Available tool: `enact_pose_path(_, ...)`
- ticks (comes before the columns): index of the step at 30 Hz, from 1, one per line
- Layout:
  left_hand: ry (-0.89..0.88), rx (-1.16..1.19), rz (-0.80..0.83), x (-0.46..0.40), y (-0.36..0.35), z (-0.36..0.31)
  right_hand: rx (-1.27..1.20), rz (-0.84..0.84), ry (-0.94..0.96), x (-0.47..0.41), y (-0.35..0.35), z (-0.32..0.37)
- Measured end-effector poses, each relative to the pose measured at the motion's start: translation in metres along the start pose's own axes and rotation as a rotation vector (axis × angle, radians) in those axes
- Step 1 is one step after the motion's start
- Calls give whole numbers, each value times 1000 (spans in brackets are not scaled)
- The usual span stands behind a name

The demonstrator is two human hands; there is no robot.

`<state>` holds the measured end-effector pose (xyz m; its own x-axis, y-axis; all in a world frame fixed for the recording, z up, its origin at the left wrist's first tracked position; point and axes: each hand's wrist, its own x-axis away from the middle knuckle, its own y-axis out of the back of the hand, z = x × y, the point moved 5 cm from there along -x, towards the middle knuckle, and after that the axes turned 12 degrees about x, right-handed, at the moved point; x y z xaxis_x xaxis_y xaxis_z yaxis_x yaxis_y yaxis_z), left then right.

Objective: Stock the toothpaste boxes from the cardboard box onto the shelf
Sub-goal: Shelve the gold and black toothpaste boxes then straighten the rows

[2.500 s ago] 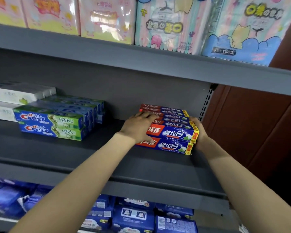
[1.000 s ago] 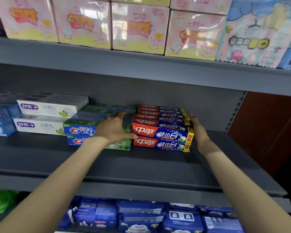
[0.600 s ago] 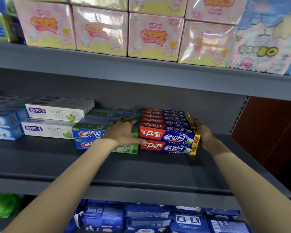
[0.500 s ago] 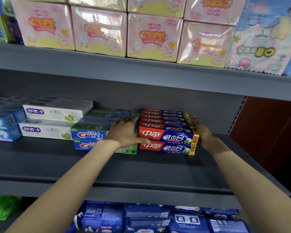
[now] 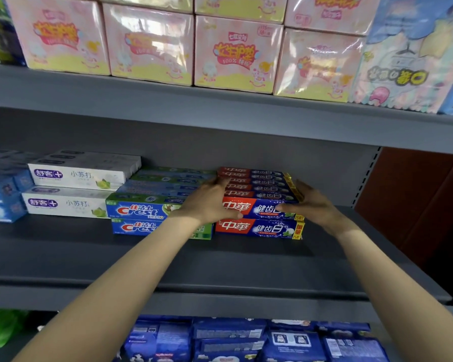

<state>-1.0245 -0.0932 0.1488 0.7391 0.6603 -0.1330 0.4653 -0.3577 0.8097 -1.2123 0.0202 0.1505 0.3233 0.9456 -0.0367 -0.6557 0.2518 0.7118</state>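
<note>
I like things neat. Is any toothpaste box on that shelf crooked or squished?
Nothing stands out. The red toothpaste boxes sit in a square stack between the left hand and right hand, snug against the Crest boxes. No box looks dented.

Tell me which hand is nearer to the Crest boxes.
Left. The left hand rests where the Crest boxes meet the red stack; the right hand is at that stack's far right end.

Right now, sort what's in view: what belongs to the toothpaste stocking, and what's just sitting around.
In the job:
- red toothpaste boxes
- left hand
- right hand
- middle shelf

Just there:
- Crest boxes
- white toothpaste boxes
- pink packs
- blue packs below
</note>
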Motion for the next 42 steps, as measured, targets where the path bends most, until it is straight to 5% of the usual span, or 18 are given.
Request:
enact_pose_path(3, 48, 57, 16, -7, 2, 4, -19, 96, -20, 5, 2, 1)
enact_pose_path(8, -13, -121, 14, -7, 6, 1, -164, -103, -229, -22, 16, 0)
enact_pose_path(19, 14, -321, 2, -4, -2, -5, -324, -105, -307, -36, 11, -9)
enact_pose_path(25, 52, -257, -25, -3, -10, -7, -362, -434, -233, 23, 11, -16)
enact_pose_path(32, 92, -247, -59, 2, -15, -7, -382, -235, -339, 33, -18, -40)
enact_pose_path(36, 116, -272, -91, 3, -17, -7, -461, -137, -286, 30, -33, -42)
enact_pose_path(42, 160, -282, -76, 4, -18, -10, -271, -27, -165, 30, -31, -46)
